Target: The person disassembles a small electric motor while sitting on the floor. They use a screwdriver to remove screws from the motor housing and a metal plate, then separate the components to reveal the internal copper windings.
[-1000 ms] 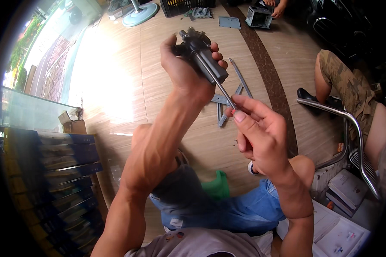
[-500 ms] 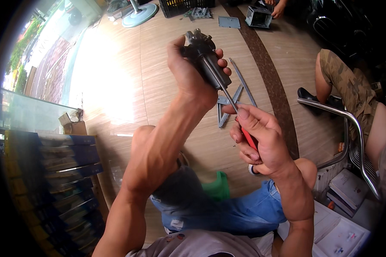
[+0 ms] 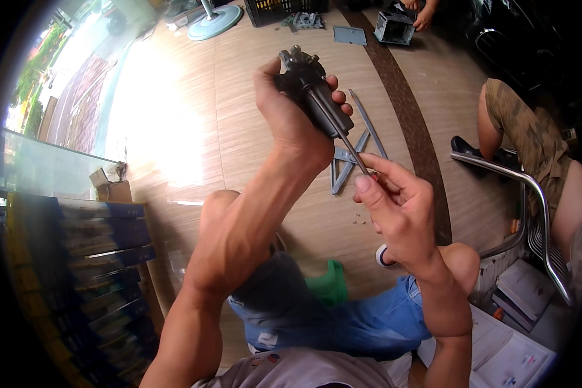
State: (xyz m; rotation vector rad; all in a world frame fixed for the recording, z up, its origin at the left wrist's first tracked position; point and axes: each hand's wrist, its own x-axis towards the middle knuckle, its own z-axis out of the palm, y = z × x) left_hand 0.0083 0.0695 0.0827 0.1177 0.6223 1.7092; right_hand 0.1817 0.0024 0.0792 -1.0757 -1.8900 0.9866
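My left hand point(image 3: 291, 126) is wrapped round a dark cylindrical motor point(image 3: 317, 107) with metal fittings at its upper end. In my right hand point(image 3: 398, 204) is a screwdriver point(image 3: 352, 150), its long thin shaft running up along the motor's side. The shaft's tip meets the motor's dark flange, though the exact contact point is too small to make out. My right thumb and index finger pinch near the base of the shaft, and the red handle is mostly hidden behind my fingers.
Metal strips point(image 3: 350, 161) lie on the tiled floor beyond my hands. Farther off are a flat grey panel point(image 3: 350, 35), a metal box point(image 3: 394, 27) handled by another person, and a round stand base point(image 3: 215, 23). A green plastic stool point(image 3: 330, 283) stands between my legs; a chrome-framed chair point(image 3: 537, 184) is right.
My right hand has turned and shifted slightly on the screwdriver, so the red handle is now mostly covered. The left hand keeps its hold on the motor.
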